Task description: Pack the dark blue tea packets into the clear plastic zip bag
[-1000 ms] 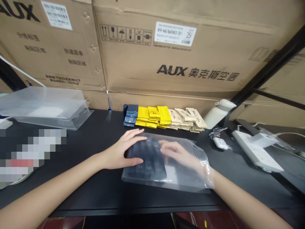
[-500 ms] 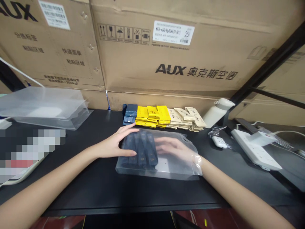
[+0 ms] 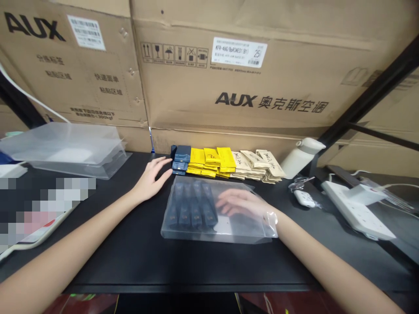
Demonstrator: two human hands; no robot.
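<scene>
Head view: the right hand (image 3: 242,203) lay inside the clear bag (image 3: 242,234) on the table (image 3: 196,267).
The left hand (image 3: 151,179) stood wide beside the blue stack (image 3: 182,153); the right's grip, near the bagged dark packets (image 3: 193,205), could not be told.

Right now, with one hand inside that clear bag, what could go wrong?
The right hand is inside the clear bag, beside the dark packets lined up there; drawing it out could snag the film and disturb that row.
The left hand's fingertips are right by the blue stack; a careless nudge might topple it or push it into the yellow packets.
</scene>
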